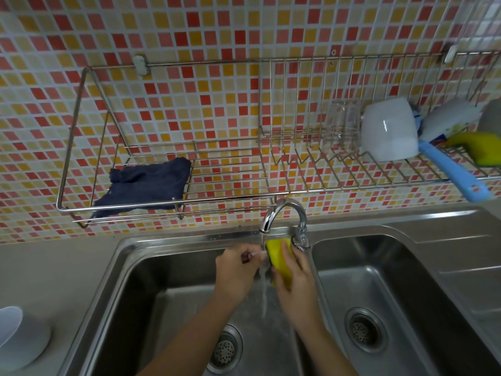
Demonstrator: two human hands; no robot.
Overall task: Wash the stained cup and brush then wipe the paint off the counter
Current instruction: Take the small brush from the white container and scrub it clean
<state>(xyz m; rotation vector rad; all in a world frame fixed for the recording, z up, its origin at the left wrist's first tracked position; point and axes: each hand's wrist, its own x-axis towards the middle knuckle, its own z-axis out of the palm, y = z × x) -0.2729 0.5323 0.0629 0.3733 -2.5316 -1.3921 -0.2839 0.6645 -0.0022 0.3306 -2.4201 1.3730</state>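
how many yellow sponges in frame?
2. One sponge in the right hand under the tap; another sponge on the wall rack, far right, partly cut off.

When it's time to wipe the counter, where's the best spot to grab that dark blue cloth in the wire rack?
Probably the corner of the dark blue cloth that droops over the wire rack's front rail at the lower left. It hangs free outside the wires, so a hand coming from the front and below can pinch it and pull it out without reaching between the bars.
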